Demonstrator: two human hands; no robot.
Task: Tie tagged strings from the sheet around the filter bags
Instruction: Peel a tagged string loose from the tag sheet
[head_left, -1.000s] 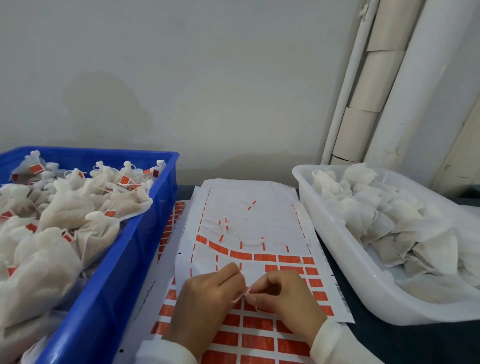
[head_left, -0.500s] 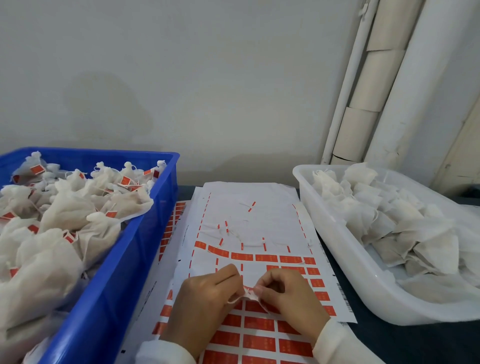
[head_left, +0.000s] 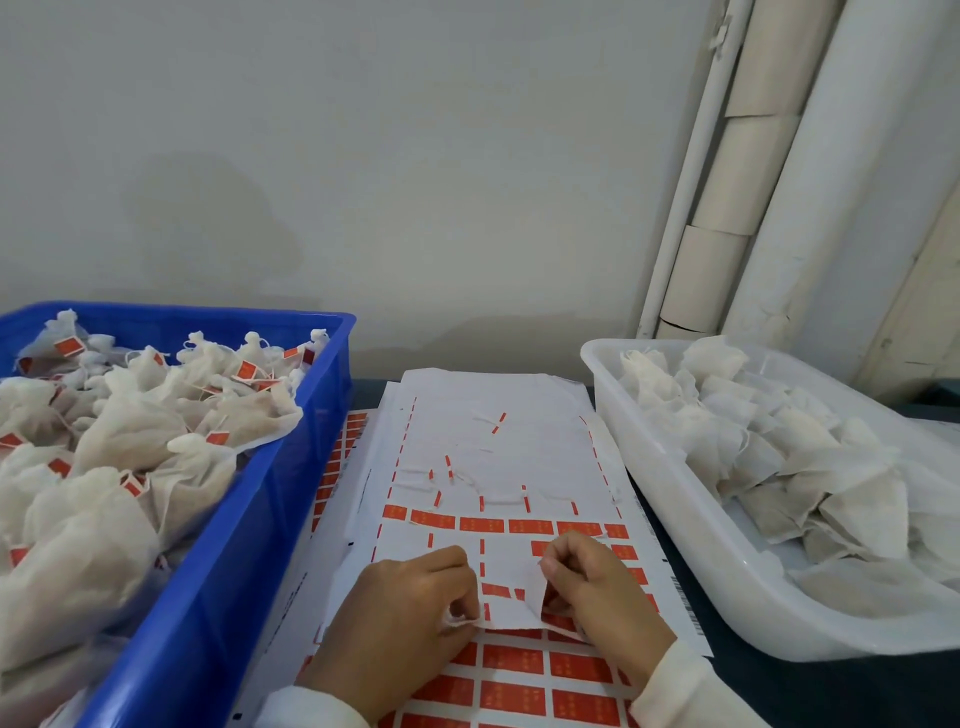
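From the head camera, the sheet (head_left: 498, 457) lies flat on the dark table between two bins, its far half white and mostly stripped, with loose bits of string and thin red slivers scattered on it. Red tags (head_left: 480, 525) run in a row across its middle, and full rows of them fill the near part under the wrists. The near edge of the top white layer is lifted and curled up between the two hands.

The left hand (head_left: 405, 618) has its fingers curled, pinching that lifted edge or a bit of white string at its fingertips; which of the two is hard to tell at this size. The right hand (head_left: 597, 587) is also curled, its fingertips nipping the raised paper fold just beside the left hand.

At the left stands a blue crate (head_left: 249, 525) heaped with tied filter bags (head_left: 130, 441), each gathered at the neck with a red tag hanging. At the right a white tub (head_left: 675, 499) holds flat, untied filter bags (head_left: 779, 452). Behind the tub, cardboard tubes (head_left: 727, 197) lean against the wall.
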